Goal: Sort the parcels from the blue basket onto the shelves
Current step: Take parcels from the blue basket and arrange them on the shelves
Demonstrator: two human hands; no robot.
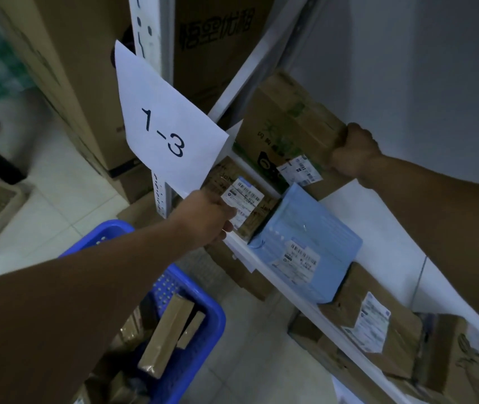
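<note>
My left hand (209, 220) grips the near end of a small brown taped parcel (257, 214) with a white label, which lies at the left of the white shelf (357, 217). My right hand (353, 151) grips the far top corner of a large cardboard box (284, 123) standing on the same shelf. A light blue padded mailer (305, 246) leans between them. The blue basket (203, 313) sits below on the floor, holding several brown parcels (165, 336).
A paper sign reading 1-3 (165, 132) hangs on the white shelf upright. More labelled cardboard boxes (378, 319) lie further right on the shelf. Tall cartons (66, 68) stand left of the rack. Other boxes sit under the shelf.
</note>
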